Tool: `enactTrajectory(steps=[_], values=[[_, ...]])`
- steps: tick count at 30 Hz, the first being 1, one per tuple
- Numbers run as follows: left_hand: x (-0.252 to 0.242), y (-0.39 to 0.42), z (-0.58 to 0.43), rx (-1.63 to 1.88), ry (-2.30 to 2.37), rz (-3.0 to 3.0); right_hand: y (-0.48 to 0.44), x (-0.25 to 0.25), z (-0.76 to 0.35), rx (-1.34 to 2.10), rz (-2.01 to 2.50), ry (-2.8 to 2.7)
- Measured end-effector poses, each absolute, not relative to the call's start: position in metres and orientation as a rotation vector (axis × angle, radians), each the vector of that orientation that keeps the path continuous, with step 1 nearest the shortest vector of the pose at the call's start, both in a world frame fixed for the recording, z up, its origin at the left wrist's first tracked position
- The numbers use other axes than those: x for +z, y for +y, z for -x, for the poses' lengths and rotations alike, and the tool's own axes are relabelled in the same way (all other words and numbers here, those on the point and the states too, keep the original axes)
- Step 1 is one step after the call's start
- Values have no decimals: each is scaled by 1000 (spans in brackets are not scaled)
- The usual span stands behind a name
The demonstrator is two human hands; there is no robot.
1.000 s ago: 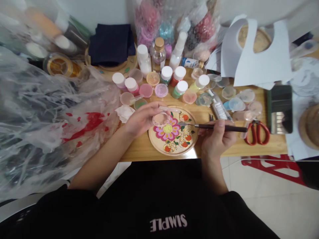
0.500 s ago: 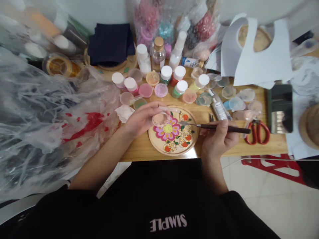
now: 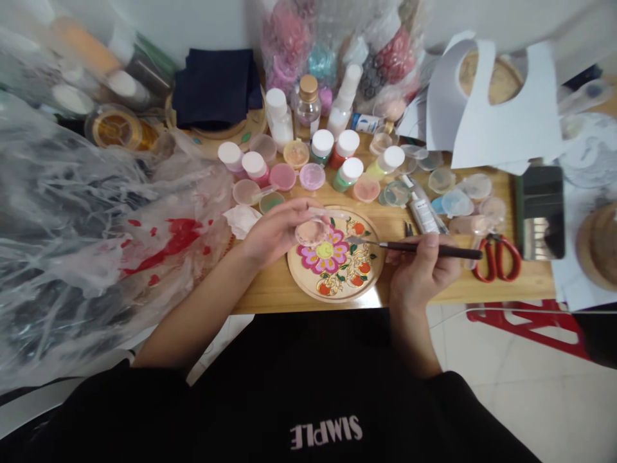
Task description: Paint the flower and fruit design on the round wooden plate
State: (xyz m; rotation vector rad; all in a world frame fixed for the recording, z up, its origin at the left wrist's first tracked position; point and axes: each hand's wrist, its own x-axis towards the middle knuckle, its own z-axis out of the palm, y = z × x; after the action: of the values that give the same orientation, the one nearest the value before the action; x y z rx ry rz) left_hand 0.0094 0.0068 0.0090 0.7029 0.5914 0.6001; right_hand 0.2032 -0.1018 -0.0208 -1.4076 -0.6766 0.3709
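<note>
My left hand (image 3: 277, 235) is closed on a small clear plastic cup (image 3: 311, 233) with pale peach contents, held above the left upper part of a round wooden board (image 3: 301, 283). Pink petals with a yellow centre form a flower (image 3: 324, 252) on the board, beside orange fruits, green leaves and gold outlines. Between the fingers of my right hand (image 3: 424, 270) is a palette knife (image 3: 424, 248) with a dark handle. Its metal blade points left over the board, near the flower's right edge, apart from the cup. The cup hides part of the board's upper left.
Small cups and white-capped jars (image 3: 348, 173) crowd the table behind the board. To the right are a metal tube (image 3: 424, 209), red-handled pliers (image 3: 496, 257) and a phone (image 3: 540, 212). Crumpled plastic sheeting (image 3: 120, 225) covers the left side. A white tissue (image 3: 241, 220) touches my left wrist area.
Almost nothing differs. The palette knife has shifted very slightly left in the picture, and the view has moved a few pixels. Both hands keep their hold.
</note>
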Motion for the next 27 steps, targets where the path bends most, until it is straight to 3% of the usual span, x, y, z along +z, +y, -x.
enactTrajectory(steps=[27], values=[[6, 6, -8, 607, 556, -677, -101, -22, -204, 353, 1367, -627]])
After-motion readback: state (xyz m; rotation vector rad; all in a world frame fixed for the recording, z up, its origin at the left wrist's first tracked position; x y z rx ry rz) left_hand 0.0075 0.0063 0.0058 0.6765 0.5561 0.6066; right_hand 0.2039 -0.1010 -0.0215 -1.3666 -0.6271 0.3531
